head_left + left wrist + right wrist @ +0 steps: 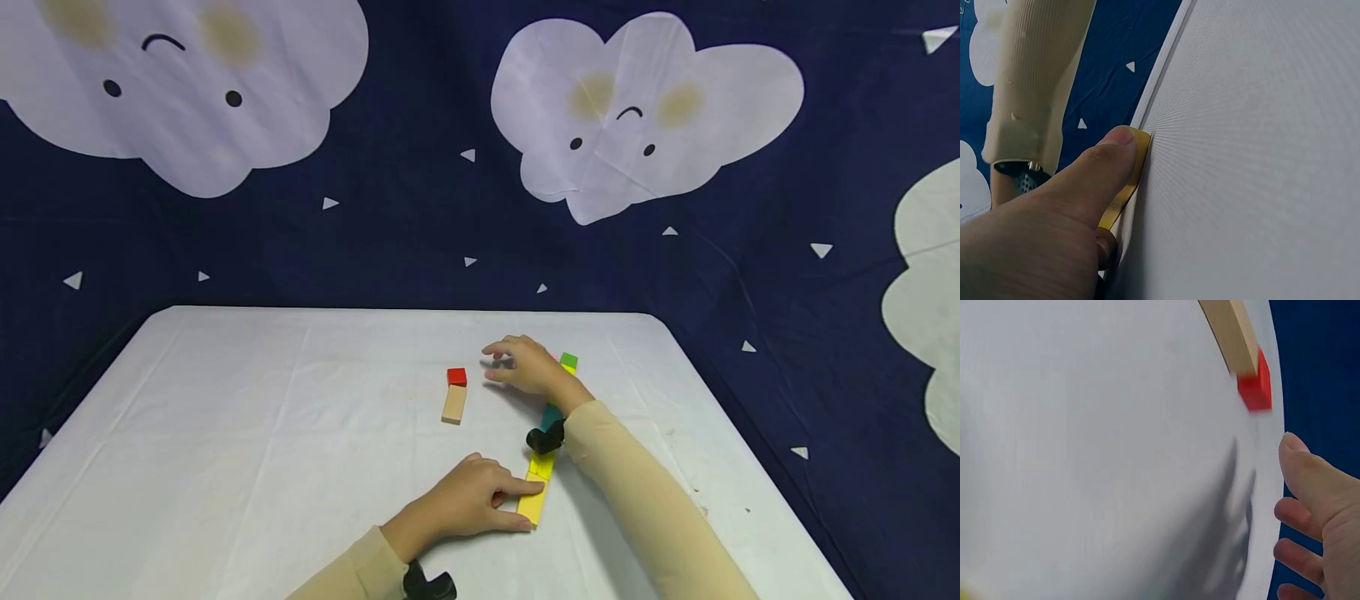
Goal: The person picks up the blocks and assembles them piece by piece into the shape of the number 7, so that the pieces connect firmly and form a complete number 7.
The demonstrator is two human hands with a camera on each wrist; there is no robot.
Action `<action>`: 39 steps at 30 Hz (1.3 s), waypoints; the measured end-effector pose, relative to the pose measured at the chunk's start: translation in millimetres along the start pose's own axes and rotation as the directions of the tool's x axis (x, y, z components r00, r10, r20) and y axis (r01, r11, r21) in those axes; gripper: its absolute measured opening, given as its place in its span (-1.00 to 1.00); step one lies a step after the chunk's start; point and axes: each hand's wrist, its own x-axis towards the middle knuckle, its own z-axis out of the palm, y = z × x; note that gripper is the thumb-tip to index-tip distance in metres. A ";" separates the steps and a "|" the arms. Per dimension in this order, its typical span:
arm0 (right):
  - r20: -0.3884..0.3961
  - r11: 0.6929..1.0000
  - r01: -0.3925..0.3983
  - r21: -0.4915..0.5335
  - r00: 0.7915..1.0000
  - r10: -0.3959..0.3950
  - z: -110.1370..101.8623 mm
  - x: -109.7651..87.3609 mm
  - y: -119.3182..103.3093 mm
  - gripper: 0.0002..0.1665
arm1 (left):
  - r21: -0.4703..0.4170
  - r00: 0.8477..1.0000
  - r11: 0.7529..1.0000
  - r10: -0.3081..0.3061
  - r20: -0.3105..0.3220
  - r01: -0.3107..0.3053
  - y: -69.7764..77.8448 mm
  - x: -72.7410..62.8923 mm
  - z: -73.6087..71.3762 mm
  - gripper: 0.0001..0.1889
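Note:
My left hand (472,496) pinches a yellow block (532,505) at the near end of a row of blocks, with the thumb at its near edge and the index finger across its far part. In the left wrist view the thumb presses the end of that block. My right hand (528,365) hovers empty over the table, fingers apart and thumb extended, to the right of a red block (457,377). That red block touches the end of a plain wooden block (453,404). The right wrist view also shows the wooden block (1232,334) and red block (1256,387), apart from the fingers.
The row slants away under my right wrist: smaller yellow blocks (542,465), a teal block (551,415) and a green block (569,361) at its far end. My right arm hides part of it. A white cloth covers the table (337,433); a dark blue cloud-patterned curtain (420,225) hangs behind.

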 end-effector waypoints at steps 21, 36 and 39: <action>0.040 0.990 0.115 -0.080 0.993 -0.112 14.6 13.2 -34.0 -0.57 | -0.012 1.000 1.000 -0.002 0.006 0.002 -2.3 0.2 1.6 -0.47; -0.035 0.980 0.033 -0.197 0.999 -0.040 7.8 12.5 -17.2 -0.63 | 0.011 1.000 1.000 0.000 -0.004 0.000 -3.9 0.0 4.2 -0.48; -0.056 0.979 -0.004 -0.204 0.998 -0.007 4.7 11.1 -5.2 -0.64 | 0.016 1.000 1.000 0.003 -0.012 -0.003 -3.7 -0.7 3.7 -0.48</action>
